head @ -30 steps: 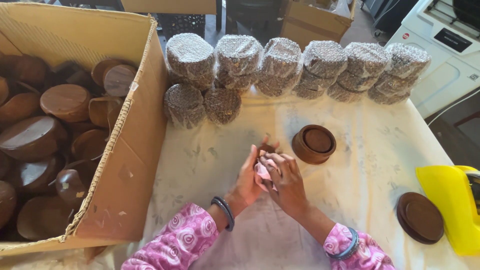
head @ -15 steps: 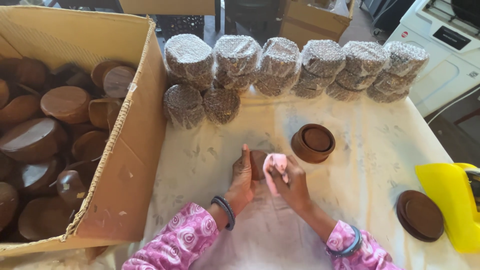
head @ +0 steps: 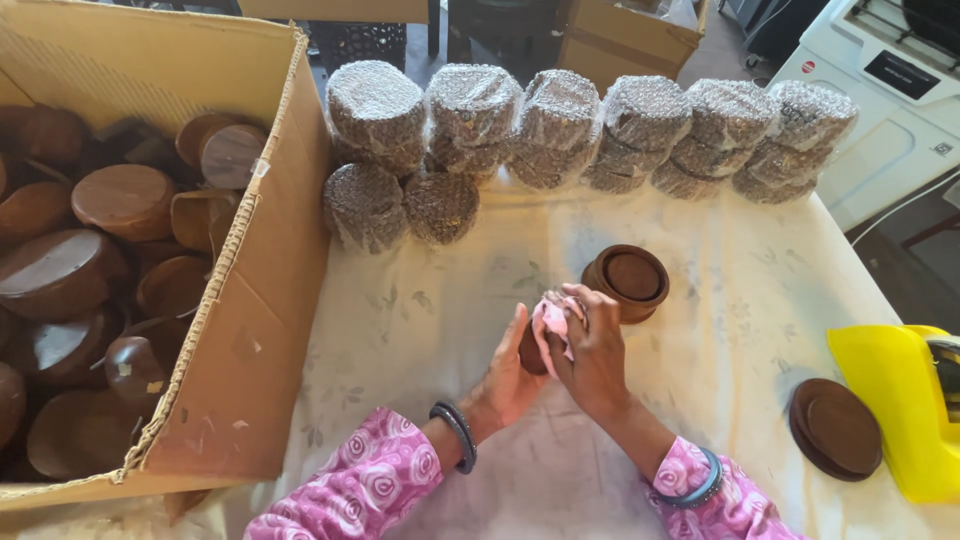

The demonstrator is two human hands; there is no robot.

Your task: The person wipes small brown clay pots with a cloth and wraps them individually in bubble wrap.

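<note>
- A small round wooden piece [head: 529, 355], dark brown, sits between the two hands above the pale cloth-covered table [head: 430, 310] – only a sliver of its edge shows between palm and fingers.
- A pink cloth [head: 551, 322] is bunched against the top of that piece, crumpled and partly hidden.
- The left hand [head: 508, 375] cups the wooden piece from the side, its fingers [head: 516, 335] nearly straight and close together, pointing up along the wood.
- The right hand [head: 590, 350] is curled over the cloth, its fingers [head: 582, 308] bent tight and pressing the cloth onto the piece.
- Both wrists carry a dark bangle, and the sleeves are pink with a rose pattern.
- Just beyond the right hand stands a round wooden box [head: 628, 281], open side up, near but not touching the knuckles.
- A flat wooden lid [head: 835, 428] lies well to the right, just beside a yellow tape dispenser [head: 905, 400].
- Bubble-wrapped round bundles [head: 590, 125] line the table's far edge – two more sit lower at the left of the row.
- A cardboard carton [head: 250, 330] at the left holds many bare wooden boxes and lids.
</note>
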